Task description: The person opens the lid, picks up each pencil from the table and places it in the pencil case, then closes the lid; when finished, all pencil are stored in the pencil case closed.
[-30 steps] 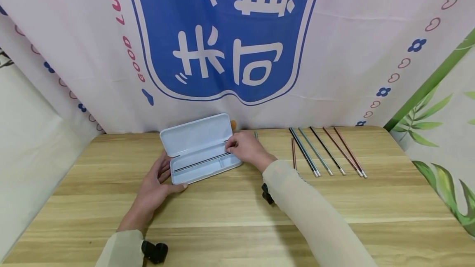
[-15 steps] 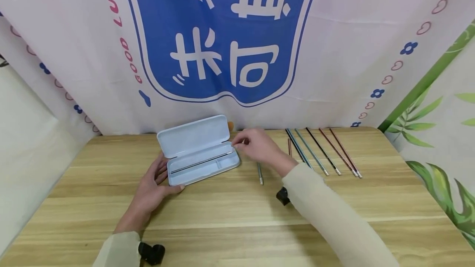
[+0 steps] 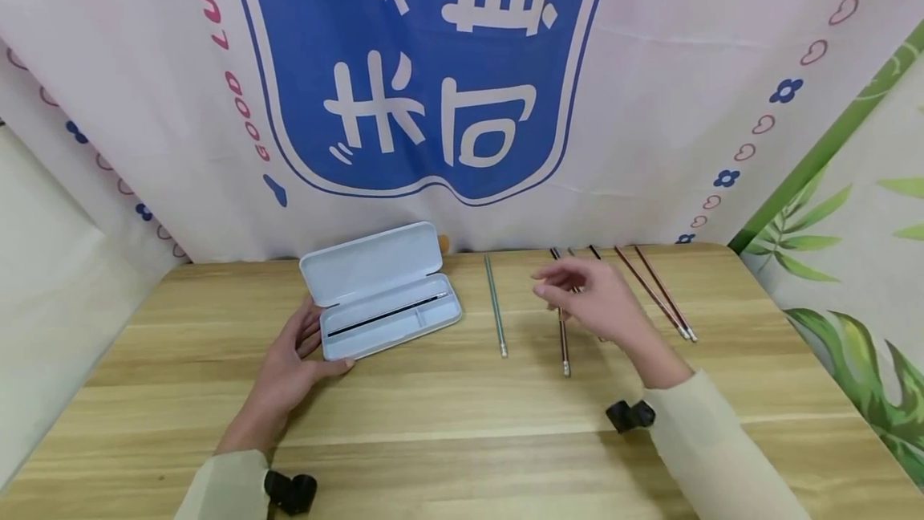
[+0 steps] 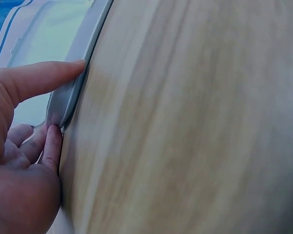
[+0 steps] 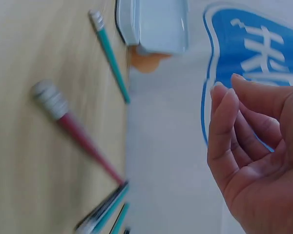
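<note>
A light blue pencil case (image 3: 371, 263) lies with its lid raised. A black pencil (image 3: 386, 314) with an eraser end rests inside it. My left hand (image 3: 281, 375) grips the case's left end; the left wrist view has its thumb (image 4: 49, 78) on the front rim and the other fingers around the corner. My right hand (image 3: 595, 303) hovers over the loose pencils, its fingers loosely bent with nothing between them. Nearest below it is a red pencil (image 3: 565, 347), partly covered by the hand. A green pencil (image 3: 495, 303) lies between case and right hand.
Several pencils lie toward the right, among them two reddish ones (image 3: 664, 303), with others partly hidden behind my right hand. A printed cloth (image 3: 650, 103) hangs along the table's (image 3: 433, 432) back edge. Something small and orange (image 3: 443, 244) shows behind the case.
My right hand has let go of the black pencil, now lying in the case, and moved right over the loose pencils, uncovering the green one. The left hand stays on the case.
</note>
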A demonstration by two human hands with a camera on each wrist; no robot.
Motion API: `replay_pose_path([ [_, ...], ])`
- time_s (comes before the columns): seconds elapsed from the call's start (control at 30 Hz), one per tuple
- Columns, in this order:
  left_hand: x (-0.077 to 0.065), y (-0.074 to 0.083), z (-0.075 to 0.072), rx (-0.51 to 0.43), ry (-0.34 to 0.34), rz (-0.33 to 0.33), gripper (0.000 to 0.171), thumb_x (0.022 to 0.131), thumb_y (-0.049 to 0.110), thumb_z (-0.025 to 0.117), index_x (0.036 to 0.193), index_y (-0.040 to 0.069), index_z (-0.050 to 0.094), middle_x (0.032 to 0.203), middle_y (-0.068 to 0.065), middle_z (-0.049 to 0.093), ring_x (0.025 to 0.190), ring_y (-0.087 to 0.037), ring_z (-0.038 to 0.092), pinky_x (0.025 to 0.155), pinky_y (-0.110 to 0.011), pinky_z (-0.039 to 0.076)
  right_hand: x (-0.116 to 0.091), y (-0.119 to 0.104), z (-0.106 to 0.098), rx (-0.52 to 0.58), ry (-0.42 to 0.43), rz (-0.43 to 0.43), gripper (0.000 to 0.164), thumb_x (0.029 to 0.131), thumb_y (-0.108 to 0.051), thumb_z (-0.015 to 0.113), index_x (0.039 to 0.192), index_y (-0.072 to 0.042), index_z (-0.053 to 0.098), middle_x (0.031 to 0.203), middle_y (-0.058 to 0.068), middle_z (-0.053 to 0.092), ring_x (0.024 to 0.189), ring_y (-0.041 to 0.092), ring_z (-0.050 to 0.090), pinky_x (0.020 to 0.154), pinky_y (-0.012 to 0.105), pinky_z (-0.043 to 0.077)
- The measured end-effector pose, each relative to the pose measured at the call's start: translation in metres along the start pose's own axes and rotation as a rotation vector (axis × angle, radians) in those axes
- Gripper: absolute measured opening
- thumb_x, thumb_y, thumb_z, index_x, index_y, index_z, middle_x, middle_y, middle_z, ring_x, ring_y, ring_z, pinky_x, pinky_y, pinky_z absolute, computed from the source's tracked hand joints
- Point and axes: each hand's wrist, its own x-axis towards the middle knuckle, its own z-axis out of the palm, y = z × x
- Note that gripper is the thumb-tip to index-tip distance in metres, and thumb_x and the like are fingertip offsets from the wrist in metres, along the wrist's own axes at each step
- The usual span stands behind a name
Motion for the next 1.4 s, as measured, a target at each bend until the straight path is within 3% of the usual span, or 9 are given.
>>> replay_pose_path([
  [0.17, 0.0, -0.001, -0.003, 0.007, -0.005, -0.007, 0.126, 0.088, 0.007, 0.087, 0.175, 0.027, -0.002, 0.176, -0.02, 0.026, 0.162, -0.043, 0.031, 0.135, -0.056, 0.03, -0.025, 0.024, -0.02, 0.081, 0.072, 0.123, 0.031, 0.102, -0.018, 0.076, 0.128, -0.002, 0.073, 0.108, 0.023, 0.076, 0.085, 0.031, 0.075, 0.068, 0.039, 0.068],
  [0.37, -0.002, -0.003, -0.005, 0.025, -0.005, 0.004, 0.126, 0.088, 0.007, 0.087, 0.175, 0.027, -0.002, 0.175, -0.021, 0.027, 0.162, -0.044, 0.031, 0.134, -0.057, 0.031, -0.048, 0.052, -0.043, 0.128, 0.131, 0.194, 0.04, 0.102, -0.016, 0.076, 0.134, 0.005, 0.067, 0.105, 0.013, 0.072, 0.081, 0.015, 0.074, 0.071, 0.032, 0.069],
  [0.73, -0.004, 0.0, -0.004, 0.019, 0.0, -0.005, 0.125, 0.088, 0.006, 0.086, 0.175, 0.027, -0.002, 0.176, -0.019, 0.027, 0.162, -0.042, 0.031, 0.134, -0.056, 0.03, -0.078, 0.106, -0.088, 0.182, 0.142, 0.313, 0.05, 0.102, -0.014, 0.075, 0.142, 0.011, 0.057, 0.099, -0.005, 0.074, 0.084, 0.01, 0.076, 0.072, 0.028, 0.068],
  [1.07, -0.001, -0.002, -0.002, 0.009, 0.006, 0.006, 0.127, 0.086, 0.005, 0.088, 0.175, 0.028, 0.001, 0.175, -0.018, 0.029, 0.162, -0.04, 0.032, 0.135, -0.054, 0.03, -0.088, 0.133, -0.114, 0.246, 0.179, 0.394, 0.024, 0.102, -0.01, 0.074, 0.126, -0.005, 0.07, 0.089, -0.015, 0.076, 0.079, 0.007, 0.075, 0.069, 0.024, 0.066],
  [1.4, 0.001, -0.002, 0.0, -0.001, 0.002, 0.002, 0.127, 0.087, 0.005, 0.087, 0.175, 0.03, 0.0, 0.176, -0.017, 0.028, 0.162, -0.039, 0.031, 0.135, -0.054, 0.03, -0.089, 0.143, -0.12, 0.31, 0.193, 0.437, 0.017, 0.1, -0.016, 0.078, 0.117, -0.016, 0.074, 0.089, -0.016, 0.078, 0.079, 0.004, 0.075, 0.069, 0.022, 0.066],
])
